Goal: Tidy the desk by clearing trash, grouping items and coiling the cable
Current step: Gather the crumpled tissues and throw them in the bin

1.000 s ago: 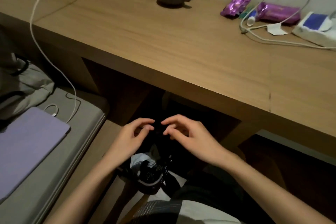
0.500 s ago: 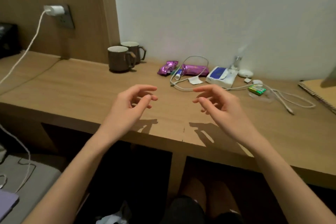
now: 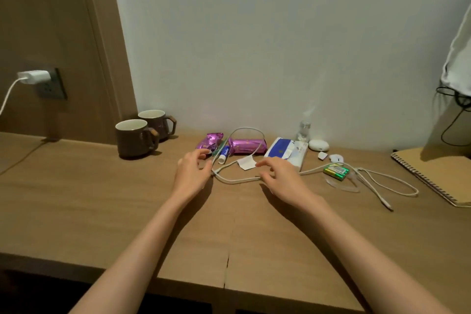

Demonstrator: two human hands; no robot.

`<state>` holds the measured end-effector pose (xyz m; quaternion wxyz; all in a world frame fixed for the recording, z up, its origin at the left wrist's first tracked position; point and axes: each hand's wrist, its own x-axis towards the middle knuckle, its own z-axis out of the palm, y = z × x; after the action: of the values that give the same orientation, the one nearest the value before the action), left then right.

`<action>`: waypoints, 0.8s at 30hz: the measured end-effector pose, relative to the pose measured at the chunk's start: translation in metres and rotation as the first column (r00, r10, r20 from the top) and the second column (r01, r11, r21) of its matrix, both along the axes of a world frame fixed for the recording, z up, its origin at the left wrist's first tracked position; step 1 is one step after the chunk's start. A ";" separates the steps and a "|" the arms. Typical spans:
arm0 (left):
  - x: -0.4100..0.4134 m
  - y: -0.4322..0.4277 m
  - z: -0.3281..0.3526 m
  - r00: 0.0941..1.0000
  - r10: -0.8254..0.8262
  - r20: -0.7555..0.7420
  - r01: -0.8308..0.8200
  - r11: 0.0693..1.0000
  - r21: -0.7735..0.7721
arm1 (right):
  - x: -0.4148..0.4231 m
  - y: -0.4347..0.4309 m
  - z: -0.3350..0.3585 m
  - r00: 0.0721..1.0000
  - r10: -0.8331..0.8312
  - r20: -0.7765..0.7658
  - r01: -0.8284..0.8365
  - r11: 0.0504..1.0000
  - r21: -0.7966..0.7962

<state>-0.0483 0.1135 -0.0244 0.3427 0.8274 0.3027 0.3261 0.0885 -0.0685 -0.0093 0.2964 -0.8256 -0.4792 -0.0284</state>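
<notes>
Bare up from the lower edge of the view, two slender forearms narrowing to thin wrists, then left hand (image 3: 191, 173) and right hand (image 3: 283, 180), both hands uncovered, with long, thin fingers.

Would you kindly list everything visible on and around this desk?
desk: 1, wooden, foreground
mugs: 2, brown, back left
snack packets: 2, purple, by wall
cable: 1, white, centre to right
lip balm: 1, blue-white, between packets
paper scrap: 1, white, beside cable, centre
tissue pack: 1, white-blue, right of packets
batteries: 1 pack, green, beside cable
notebook: 1, tan, far right
charger: 1, white, left wall socket
left grip: 1, bare, at cable's left bend
right grip: 1, bare, fingertips at cable
</notes>
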 end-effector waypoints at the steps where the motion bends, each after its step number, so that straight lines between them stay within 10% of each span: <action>1: 0.005 0.004 -0.002 0.999 0.035 0.003 -0.035 0.999 0.024 | 0.004 0.008 -0.004 1.000 0.004 0.005 -0.004 1.000 -0.007; 15: 0.045 0.044 -0.008 0.968 0.247 -0.028 -0.245 0.967 0.064 | 0.020 0.048 -0.023 0.975 -0.086 0.204 0.115 0.984 -0.138; 24: 0.059 0.061 -0.015 0.977 0.182 -0.114 -0.176 0.983 0.059 | 0.024 0.048 -0.027 0.997 -0.071 0.010 0.070 0.995 0.075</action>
<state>0.0103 0.1745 -0.0392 0.2732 0.8227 0.3879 0.3131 0.1123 -0.0206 -0.0361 0.3229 -0.8300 -0.4505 -0.0620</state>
